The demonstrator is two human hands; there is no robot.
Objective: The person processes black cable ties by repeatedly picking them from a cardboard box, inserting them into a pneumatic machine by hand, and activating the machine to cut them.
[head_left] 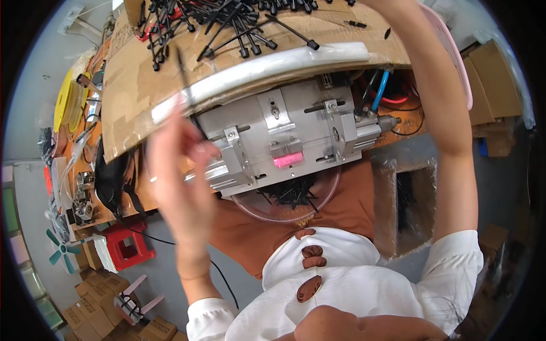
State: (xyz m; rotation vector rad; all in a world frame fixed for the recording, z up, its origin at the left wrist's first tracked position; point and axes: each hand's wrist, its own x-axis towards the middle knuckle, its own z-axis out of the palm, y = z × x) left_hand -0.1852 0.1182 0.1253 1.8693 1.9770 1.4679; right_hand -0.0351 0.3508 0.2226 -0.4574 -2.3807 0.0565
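Step in hand, my read: feeding single black cable ties (227, 25) from the loose pile on the cardboard sheet (136, 74) into the metal fixture (284, 136) underneath.

Left hand (182, 170) is raised in front of the cardboard edge, motion-blurred. Its grip looks pinched on one thin black tie (181, 71) standing up above the fingers, but blur makes the contact hard to confirm.

Right arm (449, 113) reaches up over the pile; the hand is cut off at the top edge, so can't tell its grip at all.

Next move, as I judge it: bring the tie down to the fixture near the pink part (288, 160) and line it up narrow end first. Needs a steady pinch and a clear sightline.

Hard to see:
- fixture slot itself, too small to resolve
- clear round dish (324, 196) below the fixture holds more black pieces, partly hidden by the fixture
- table mostly covered by cardboard
- blue hose (380, 90) end runs behind the sheet
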